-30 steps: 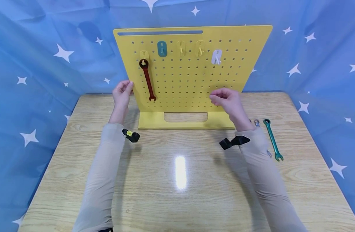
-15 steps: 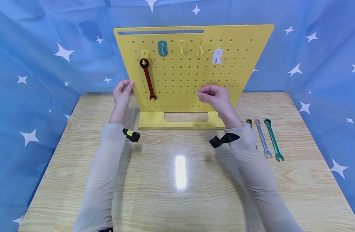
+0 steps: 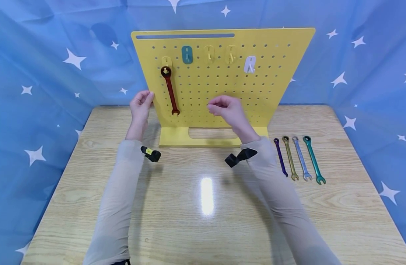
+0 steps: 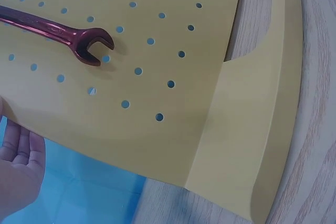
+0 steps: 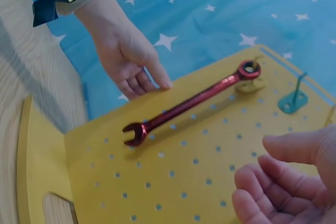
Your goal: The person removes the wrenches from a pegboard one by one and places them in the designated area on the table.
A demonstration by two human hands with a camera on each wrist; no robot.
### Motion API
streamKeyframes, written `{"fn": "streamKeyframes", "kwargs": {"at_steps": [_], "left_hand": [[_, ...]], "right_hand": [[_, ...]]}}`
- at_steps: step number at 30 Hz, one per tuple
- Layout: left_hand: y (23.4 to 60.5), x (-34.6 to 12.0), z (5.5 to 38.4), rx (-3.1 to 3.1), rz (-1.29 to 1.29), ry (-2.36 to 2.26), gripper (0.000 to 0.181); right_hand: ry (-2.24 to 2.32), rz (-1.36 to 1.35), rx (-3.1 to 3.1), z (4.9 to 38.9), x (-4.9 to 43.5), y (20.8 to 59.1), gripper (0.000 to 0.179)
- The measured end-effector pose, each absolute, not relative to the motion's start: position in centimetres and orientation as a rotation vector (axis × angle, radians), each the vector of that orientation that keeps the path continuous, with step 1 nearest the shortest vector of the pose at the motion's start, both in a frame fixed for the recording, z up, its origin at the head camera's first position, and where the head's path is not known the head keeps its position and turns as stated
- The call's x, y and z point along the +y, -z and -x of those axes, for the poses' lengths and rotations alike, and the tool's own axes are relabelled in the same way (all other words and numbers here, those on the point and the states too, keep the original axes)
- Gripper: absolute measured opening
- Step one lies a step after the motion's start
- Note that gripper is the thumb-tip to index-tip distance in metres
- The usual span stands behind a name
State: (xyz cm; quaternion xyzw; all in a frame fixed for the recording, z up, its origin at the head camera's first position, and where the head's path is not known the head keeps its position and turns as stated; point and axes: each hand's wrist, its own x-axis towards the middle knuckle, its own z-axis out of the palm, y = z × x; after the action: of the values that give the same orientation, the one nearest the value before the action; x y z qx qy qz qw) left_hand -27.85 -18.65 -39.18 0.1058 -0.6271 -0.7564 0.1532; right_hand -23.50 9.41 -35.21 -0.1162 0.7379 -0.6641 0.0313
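Note:
A yellow pegboard (image 3: 203,84) stands upright on its base, leaning back slightly. My left hand (image 3: 140,108) holds its left edge, thumb in front and fingers behind. A red wrench (image 3: 170,90) hangs by its ring end from a yellow hook near that edge; its open jaw points down in the head view. My right hand (image 3: 227,110) is in front of the board's middle, right of the wrench, fingers loosely bent. In the right wrist view, nothing lies between that hand's thumb and fingers (image 5: 273,182).
A teal hook (image 3: 187,55), two yellow hooks and a white hook (image 3: 250,64) line the upper board. On the table's right lie a purple wrench (image 3: 280,157), a gold wrench (image 3: 290,158), a silver-blue wrench (image 3: 301,158) and a green wrench (image 3: 314,160). A starred blue curtain hangs behind.
My right hand has moved left across the front of the board, uncovering the wrenches on the table. My left hand stays at the board's edge, and the red wrench hangs as before.

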Motion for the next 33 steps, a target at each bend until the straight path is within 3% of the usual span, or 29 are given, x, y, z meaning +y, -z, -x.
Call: {"fn": "streamKeyframes", "kwargs": {"at_steps": [33], "left_hand": [[39.1, -18.6, 27.8, -1.802, -0.315, 2.167, 0.003]], "right_hand": [[2.017, 0.362, 2.206, 26.9, -0.3, 34.1, 0.034]]}}
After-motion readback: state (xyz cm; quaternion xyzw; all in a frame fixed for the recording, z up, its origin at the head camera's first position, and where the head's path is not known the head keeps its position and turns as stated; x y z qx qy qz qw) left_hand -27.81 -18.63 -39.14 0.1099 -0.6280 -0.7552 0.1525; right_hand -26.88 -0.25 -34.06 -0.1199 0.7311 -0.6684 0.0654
